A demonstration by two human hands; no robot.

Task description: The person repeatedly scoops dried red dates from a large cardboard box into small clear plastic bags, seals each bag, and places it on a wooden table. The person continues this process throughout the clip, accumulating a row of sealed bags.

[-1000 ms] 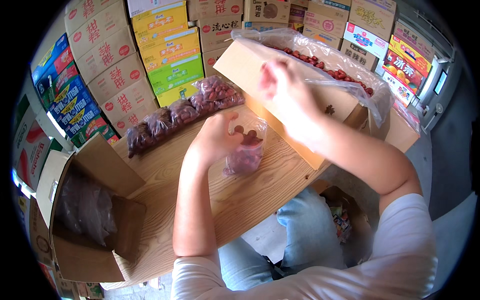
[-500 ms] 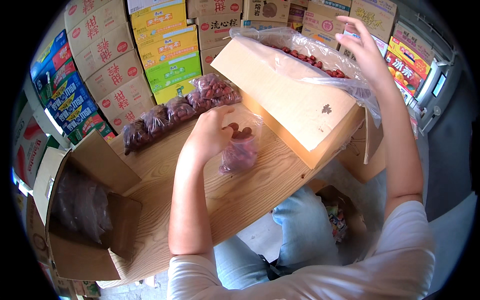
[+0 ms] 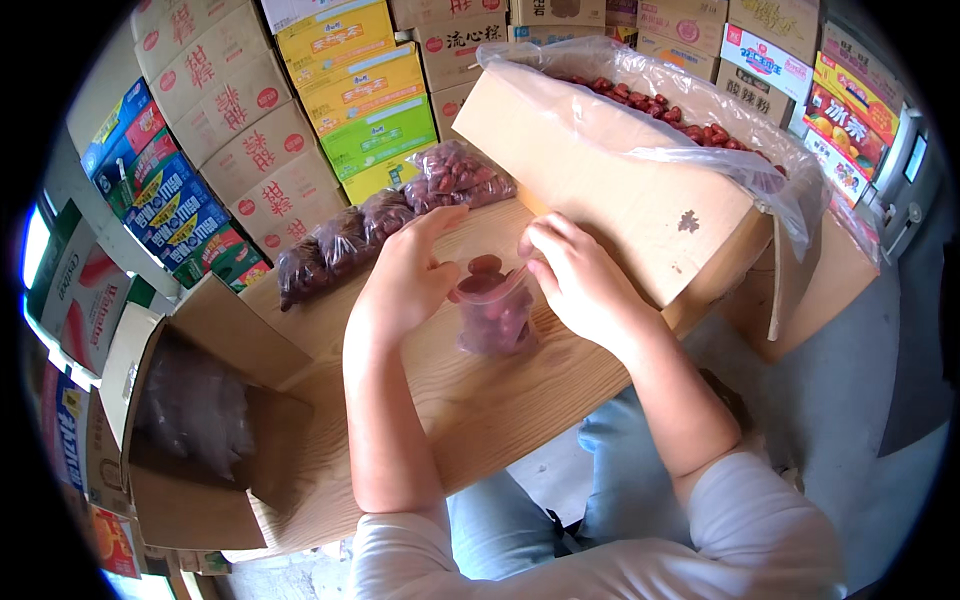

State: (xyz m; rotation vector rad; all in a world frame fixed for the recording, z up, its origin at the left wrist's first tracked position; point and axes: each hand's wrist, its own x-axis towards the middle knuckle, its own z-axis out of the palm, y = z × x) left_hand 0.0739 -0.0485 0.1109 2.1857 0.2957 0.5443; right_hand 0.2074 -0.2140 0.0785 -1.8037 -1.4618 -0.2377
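Observation:
A small clear plastic bag (image 3: 497, 325) filled with red dates stands upright on the wooden table (image 3: 470, 410), a few dates showing at its mouth. My left hand (image 3: 405, 275) is beside the bag's left side, fingers stretched and apart, the thumb close to the rim. From the right, my right hand (image 3: 580, 275) reaches the bag's upper edge, its fingers curled and closed on the plastic. Behind my hands lies a row of filled bags of dates (image 3: 385, 215). Farther right, a large carton (image 3: 610, 170) lined with clear plastic is tilted and holds loose dates (image 3: 670, 112).
An open cardboard box (image 3: 200, 510) with thin plastic bags (image 3: 195, 410) inside stands at the left of the table. Stacked cartons (image 3: 255, 130) line the back behind the table. Another cardboard box (image 3: 815, 290) is below the tilted carton at right.
My right hand has come down from above the date carton to the small bag's right edge. My left hand's fingers have spread beside the bag. The whole view has shifted slightly.

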